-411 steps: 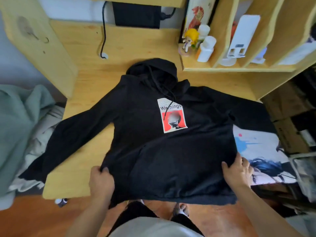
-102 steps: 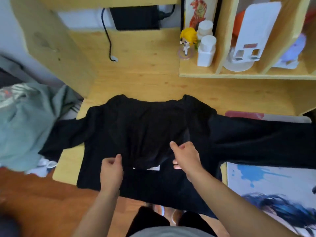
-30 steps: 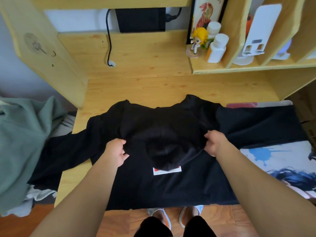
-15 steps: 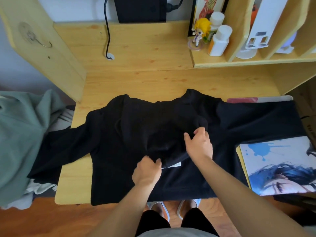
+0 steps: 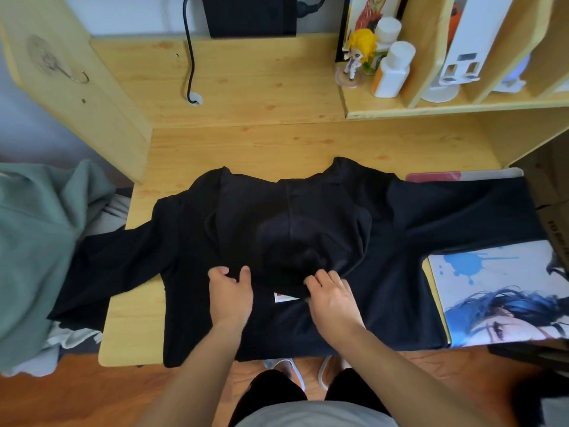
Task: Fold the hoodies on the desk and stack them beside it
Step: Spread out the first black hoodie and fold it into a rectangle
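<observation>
- The black hoodie (image 5: 308, 241) lies spread front-up on the wooden desk (image 5: 246, 87), its hood (image 5: 292, 241) folded down over the chest.
- The left hand (image 5: 231, 294) rests on the cloth at the hood's lower left edge, thumb and fingers set narrowly apart on a ridge of fabric; whether they pinch it I cannot tell.
- The right hand (image 5: 332, 294) has its fingers curled round the hood's lower edge, gripping it.
- Between the two hands, just under the gripped edge, a strip of the white and red chest print (image 5: 284, 298) shows.
- Left of the left hand, one sleeve (image 5: 101, 272) runs off the desk edge toward a heap of green cloth (image 5: 37, 257).
- Right of the right hand, the other sleeve (image 5: 462, 217) lies across a printed mat (image 5: 498, 291) with blue artwork.
- Beyond the hands, far across the desk, a wooden shelf unit (image 5: 431, 100) is split by upright dividers.
- Its left compartment holds a yellow-haired figurine (image 5: 357, 53), two white bottles (image 5: 392, 69) just beside it, and an upright picture behind them.
- The next compartment holds a white stand (image 5: 462, 57).
- A black cable (image 5: 189, 57) hangs down to the desk's back, well beyond the left hand.
</observation>
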Tool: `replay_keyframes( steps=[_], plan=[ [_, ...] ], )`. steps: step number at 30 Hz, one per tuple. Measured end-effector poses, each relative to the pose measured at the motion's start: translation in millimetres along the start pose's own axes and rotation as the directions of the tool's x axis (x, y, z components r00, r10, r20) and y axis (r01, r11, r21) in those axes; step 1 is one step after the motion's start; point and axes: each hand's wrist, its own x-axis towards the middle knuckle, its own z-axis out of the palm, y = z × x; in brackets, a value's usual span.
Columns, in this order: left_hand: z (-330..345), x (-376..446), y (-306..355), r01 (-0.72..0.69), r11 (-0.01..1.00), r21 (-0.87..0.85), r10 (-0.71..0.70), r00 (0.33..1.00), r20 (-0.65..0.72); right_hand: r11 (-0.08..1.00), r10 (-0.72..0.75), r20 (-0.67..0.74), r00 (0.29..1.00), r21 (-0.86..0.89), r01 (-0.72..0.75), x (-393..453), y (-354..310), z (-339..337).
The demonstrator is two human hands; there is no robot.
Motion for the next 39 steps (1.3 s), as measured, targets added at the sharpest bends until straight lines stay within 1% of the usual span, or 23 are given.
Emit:
replay_keyframes(
  steps=[2, 4, 5, 7, 9, 11, 12, 14, 15, 16, 17, 20, 22, 24, 26, 28, 29, 30, 32, 34, 36, 37, 39],
  plan=[
    [-1.6, 9.3, 7.8, 0.084, 0.996, -0.043, -0.083, 0.996, 0.028, 0.996, -0.049, -0.181, 0.982, 0.071, 0.062, 0.0, -0.9, -2.8],
    [-5.8, 16.8, 13.4, 0.123, 0.980, -0.157, -0.117, 0.992, 0.046, 0.984, -0.114, -0.286, 0.951, 0.100, 0.148, -4.2, -4.2, -10.9],
    [-9.9, 18.6, 15.5, 0.127, 0.970, -0.207, -0.122, 0.992, 0.035, 0.977, -0.169, -0.283, 0.944, 0.077, 0.198, -7.7, -5.2, -11.4],
    [-19.4, 17.7, 18.8, 0.109, 0.959, -0.262, -0.114, 0.993, -0.004, 0.948, -0.318, -0.128, 0.939, -0.011, 0.319, -14.7, -2.0, -6.3],
    [-23.8, 13.0, 17.3, 0.027, 0.988, -0.150, -0.037, 0.997, -0.064, 0.928, -0.373, -0.026, 0.927, -0.026, 0.372, -16.2, 7.9, -3.7],
    [-23.3, 5.6, 10.7, -0.166, 0.974, 0.152, 0.192, 0.965, -0.181, 0.945, -0.312, -0.200, 0.929, 0.033, 0.324, -6.7, 17.1, -12.0],
    [-19.8, 0.6, 7.8, -0.339, 0.892, 0.299, 0.405, 0.893, -0.196, 0.956, -0.244, -0.318, 0.916, 0.081, 0.283, 1.9, 19.9, -18.0],
    [-2.4, -10.7, 7.2, -0.673, 0.552, 0.493, 0.768, 0.640, 0.013, 0.968, -0.120, -0.420, 0.899, 0.150, 0.200, 24.5, 21.7, -30.8],
    [9.5, -16.1, 10.1, -0.770, 0.370, 0.520, 0.831, 0.524, 0.185, 0.979, -0.082, -0.397, 0.914, 0.138, 0.147, 37.2, 22.4, -34.6],
    [22.2, -18.6, 10.2, -0.817, 0.235, 0.527, 0.820, 0.458, 0.344, 0.992, -0.053, -0.320, 0.946, 0.092, 0.087, 49.4, 24.0, -34.7],
    [33.2, -18.2, 8.9, -0.827, 0.156, 0.540, 0.770, 0.444, 0.458, 0.999, -0.030, -0.202, 0.979, 0.013, 0.034, 58.4, 28.2, -33.4],
    [50.2, -2.9, -6.8, -0.791, 0.113, 0.601, 0.599, 0.537, 0.594, 0.971, 0.087, 0.164, 0.983, -0.233, -0.047, 71.3, 64.9, -24.3],
    [51.9, 6.9, -16.5, -0.793, 0.119, 0.598, 0.539, 0.557, 0.632, 0.965, 0.168, 0.297, 0.940, -0.244, -0.096, 75.2, 89.8, -21.4],
    [52.7, 10.5, -16.8, -0.796, 0.137, 0.590, 0.490, 0.572, 0.658, 0.973, 0.155, 0.353, 0.923, -0.219, -0.080, 81.3, 95.4, -23.4],
    [52.4, 8.0, -12.1, -0.781, 0.144, 0.608, 0.447, 0.600, 0.664, 0.994, 0.108, 0.387, 0.916, -0.061, -0.092, 85.2, 87.4, -31.0],
    [53.9, 1.6, -0.2, -0.754, 0.152, 0.639, 0.395, 0.639, 0.660, 0.966, 0.126, 0.232, 0.965, 0.192, -0.172, 74.5, 88.7, -45.3],
    [54.0, -3.6, 7.8, -0.734, 0.157, 0.661, 0.355, 0.667, 0.655, 0.922, 0.193, 0.088, 0.977, 0.324, -0.211, 63.3, 93.4, -53.0],
    [54.8, -9.8, 13.8, -0.710, 0.164, 0.685, 0.327, 0.694, 0.641, 0.860, 0.307, -0.033, 0.951, 0.437, -0.263, 49.1, 101.9, -59.7],
    [60.7, -27.0, 23.4, -0.684, 0.161, 0.711, 0.381, 0.708, 0.595, 0.646, 0.596, -0.068, 0.800, 0.633, -0.427, 16.7, 131.8, -70.4],
    [73.3, -48.4, 31.7, -0.720, 0.118, 0.684, 0.535, 0.626, 0.567, 0.325, 0.816, 0.061, 0.575, 0.774, -0.544, -12.1, 176.8, -81.4],
    [98.1, -65.2, 39.7, -0.766, 0.090, 0.637, 0.632, 0.538, 0.558, 0.004, 0.898, 0.226, 0.378, 0.854, -0.521, -28.5, 233.1, -99.5],
    [112.5, -72.9, 45.8, -0.773, 0.098, 0.627, 0.626, 0.537, 0.565, -0.137, 0.904, 0.300, 0.303, 0.878, -0.458, -31.6, 259.3, -109.7],
    [141.9, -84.6, 59.3, -0.746, 0.179, 0.641, 0.599, 0.599, 0.531, -0.339, 0.878, 0.419, 0.231, 0.885, -0.319, -27.8, 311.3, -124.7]
  ],
)
